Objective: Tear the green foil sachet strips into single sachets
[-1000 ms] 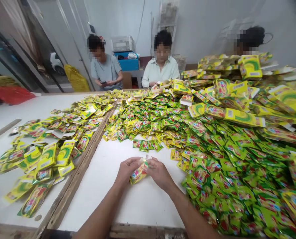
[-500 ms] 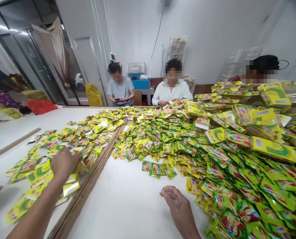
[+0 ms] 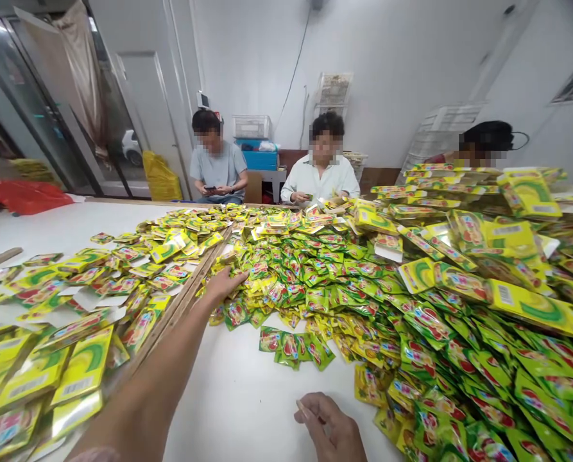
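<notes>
My left hand (image 3: 224, 283) reaches across the wooden strip (image 3: 190, 298) to the near left edge of a heap of small green and yellow sachets (image 3: 315, 263). A finger stretches toward the sachets; the other fingers are partly hidden, and no held item shows. Low in the middle, my right hand (image 3: 332, 423) hovers by the white tabletop (image 3: 233, 398), fingers curled in with the thumb close to the forefinger and nothing visible between them. Just beyond it lies a short overlapping row of green sachets (image 3: 296, 346).
Flat yellow boxes (image 3: 81, 366) cover the table left of the strip. More yellow boxes (image 3: 531, 295) are stacked on the sachets at right. Across the table sit a person with a phone (image 3: 219, 160), a person in a pale shirt (image 3: 321, 173) and another person (image 3: 486, 141) behind the boxes.
My left hand has moved right, from the yellow boxes across the strip to the sachets. My right hand is slightly lower in view, still curled. The view has turned a little.
</notes>
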The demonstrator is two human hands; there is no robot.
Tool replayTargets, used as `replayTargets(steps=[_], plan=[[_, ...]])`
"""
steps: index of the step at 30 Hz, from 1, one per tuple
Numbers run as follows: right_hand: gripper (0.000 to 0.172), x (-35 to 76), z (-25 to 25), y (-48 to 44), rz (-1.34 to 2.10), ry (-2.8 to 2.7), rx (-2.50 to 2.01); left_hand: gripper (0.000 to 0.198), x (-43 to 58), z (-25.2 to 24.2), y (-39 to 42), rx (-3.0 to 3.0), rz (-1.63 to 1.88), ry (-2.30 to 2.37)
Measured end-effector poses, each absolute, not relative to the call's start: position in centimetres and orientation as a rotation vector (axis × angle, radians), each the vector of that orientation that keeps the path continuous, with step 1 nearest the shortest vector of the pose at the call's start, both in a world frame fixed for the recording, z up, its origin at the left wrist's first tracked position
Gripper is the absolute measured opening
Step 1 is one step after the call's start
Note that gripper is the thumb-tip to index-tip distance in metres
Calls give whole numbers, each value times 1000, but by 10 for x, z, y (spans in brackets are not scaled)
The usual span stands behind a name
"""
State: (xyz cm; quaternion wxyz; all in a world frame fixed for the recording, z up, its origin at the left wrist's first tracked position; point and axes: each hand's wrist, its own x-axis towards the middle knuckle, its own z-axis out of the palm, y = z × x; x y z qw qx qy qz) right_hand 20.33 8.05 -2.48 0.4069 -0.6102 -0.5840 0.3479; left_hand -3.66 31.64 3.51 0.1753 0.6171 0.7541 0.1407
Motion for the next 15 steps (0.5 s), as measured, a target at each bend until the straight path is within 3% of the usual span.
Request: replayTargets(steps=[7,12,15], plan=[[28,197,-19,82,920,-1455,-1499,57,-4,14,243,1869,429,2184],[14,194,-34,87,935,-1317,-1460,59,17,-7,180,2039,419,2224],[10,205,-13,90,727,-1293,-1458,62,32,-31,150,2102,556,2302]])
